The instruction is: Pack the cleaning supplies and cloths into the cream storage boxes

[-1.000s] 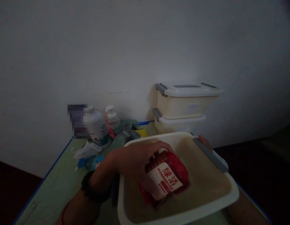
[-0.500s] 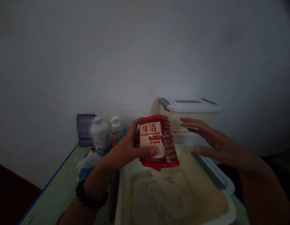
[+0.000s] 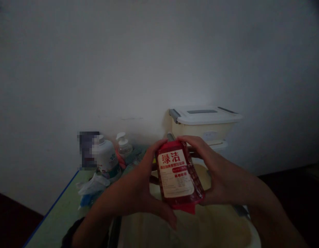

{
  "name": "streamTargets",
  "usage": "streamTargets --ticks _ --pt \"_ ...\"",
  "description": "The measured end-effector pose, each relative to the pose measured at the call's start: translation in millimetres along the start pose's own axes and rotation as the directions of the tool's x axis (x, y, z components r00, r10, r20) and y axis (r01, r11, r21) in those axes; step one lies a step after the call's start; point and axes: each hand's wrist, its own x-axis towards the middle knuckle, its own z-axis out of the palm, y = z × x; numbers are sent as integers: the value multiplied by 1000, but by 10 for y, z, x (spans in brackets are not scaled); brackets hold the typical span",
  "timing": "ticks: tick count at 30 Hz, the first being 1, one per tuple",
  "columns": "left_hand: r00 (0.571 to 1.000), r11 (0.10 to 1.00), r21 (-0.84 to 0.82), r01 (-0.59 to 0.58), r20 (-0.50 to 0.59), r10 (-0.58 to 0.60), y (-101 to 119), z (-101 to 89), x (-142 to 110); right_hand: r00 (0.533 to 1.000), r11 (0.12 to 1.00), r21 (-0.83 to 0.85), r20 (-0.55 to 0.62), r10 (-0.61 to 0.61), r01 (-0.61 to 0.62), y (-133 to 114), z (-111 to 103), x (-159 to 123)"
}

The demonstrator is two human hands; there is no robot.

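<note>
A red packet with a white label and red lettering is held upright in front of me, above an open cream plastic bin. My left hand grips its left edge, thumb at the bottom and fingers curled round the top. My right hand clasps its right side and top corner. Both hands are closed on the packet.
Two lidded cream boxes with grey clips are stacked against the wall behind. At the left on the green table stand a white bottle, a pump bottle, a crumpled cloth and a plastic bag.
The left hand lifted the red packet out of the bin. My right hand, open in the air half a second ago, has now closed on the packet's right side.
</note>
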Motion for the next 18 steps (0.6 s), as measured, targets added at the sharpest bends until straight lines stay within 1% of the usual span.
streamTargets --ticks 3,7,12,15,18 --pt "999 994 93 -49 10 48 40 42 -19 1000 1000 -5 -10 -28 28 0 -46 -19" --pt "998 993 98 -66 -1 66 80 59 -20 999 1000 3 -36 -17 17 -7 -54 -35" --pt "992 970 210 -126 27 123 67 -51 -31 998 997 62 59 34 -38 -25 8 5" --pt "990 964 229 -134 77 119 47 -109 -35 993 995 84 105 50 -58 -45 52 17" --pt "988 955 260 -143 92 123 47 -142 -37 990 992 110 130 50 -65 -74 82 4"
